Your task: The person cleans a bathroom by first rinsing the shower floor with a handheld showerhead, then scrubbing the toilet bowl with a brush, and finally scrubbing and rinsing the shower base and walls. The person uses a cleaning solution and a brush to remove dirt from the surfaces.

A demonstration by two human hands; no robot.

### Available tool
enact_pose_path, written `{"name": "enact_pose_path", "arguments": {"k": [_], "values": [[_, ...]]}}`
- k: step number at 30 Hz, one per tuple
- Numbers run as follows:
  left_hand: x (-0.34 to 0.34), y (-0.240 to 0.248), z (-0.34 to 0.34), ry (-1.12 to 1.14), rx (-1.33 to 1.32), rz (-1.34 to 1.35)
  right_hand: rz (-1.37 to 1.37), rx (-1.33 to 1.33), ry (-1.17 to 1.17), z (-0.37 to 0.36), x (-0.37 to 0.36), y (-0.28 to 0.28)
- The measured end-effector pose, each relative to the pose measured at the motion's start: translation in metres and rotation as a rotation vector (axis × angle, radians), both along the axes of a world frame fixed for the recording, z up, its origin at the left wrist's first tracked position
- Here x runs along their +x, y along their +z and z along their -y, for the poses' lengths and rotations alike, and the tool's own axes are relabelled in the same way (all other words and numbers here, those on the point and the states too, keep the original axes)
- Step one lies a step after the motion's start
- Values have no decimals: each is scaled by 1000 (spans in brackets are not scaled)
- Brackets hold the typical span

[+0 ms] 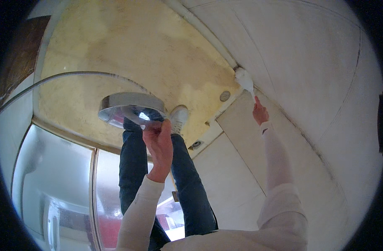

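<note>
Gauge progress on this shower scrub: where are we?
Done: can't tell; no suds or water visible. In hand: right hand presses a white brush into the floor-wall corner; left hand holds the chrome shower head. Left: the yellowed shower floor still looks stained.

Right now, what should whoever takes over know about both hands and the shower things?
Left hand: shut on the round chrome shower head, held over the yellowed shower floor; its hose arcs off to the left.
Right hand: shut on a white brush, bristles pressed into the corner where floor meets white wall.
Done: cannot tell from this view.
Left: the floor looks stained all over; drain sits near the brush.
</note>
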State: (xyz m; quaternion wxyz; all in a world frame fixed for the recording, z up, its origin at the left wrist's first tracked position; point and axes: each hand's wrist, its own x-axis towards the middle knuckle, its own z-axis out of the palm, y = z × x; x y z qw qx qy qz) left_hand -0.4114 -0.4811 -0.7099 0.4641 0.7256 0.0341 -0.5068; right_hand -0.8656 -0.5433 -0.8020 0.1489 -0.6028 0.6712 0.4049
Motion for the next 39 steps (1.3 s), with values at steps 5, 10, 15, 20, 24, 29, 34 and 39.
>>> {"name": "enact_pose_path", "arguments": {"k": [5,10,15,20,24,29,34,39], "values": [[-3,-4,-7,29,-75,-24,153,-133,-53,-15,72,57],[-3,-10,-22,-79,-74,-46,449,-138,-101,34,197,27],[-7,-17,-24,-178,1,25,561,-254,54,112,282,-67],[-16,-13,-28,-260,15,23,386,-109,25,100,192,-69],[-26,-8,-33,-322,23,4,299,-12,-113,45,87,-37],[-33,-7,-39,-397,38,40,71,0,-208,-17,13,-10],[-35,-9,-52,-528,19,51,161,-186,-329,-75,-26,-28],[-37,-18,-61,-454,-5,3,133,-220,-714,-139,-46,-77]]}}
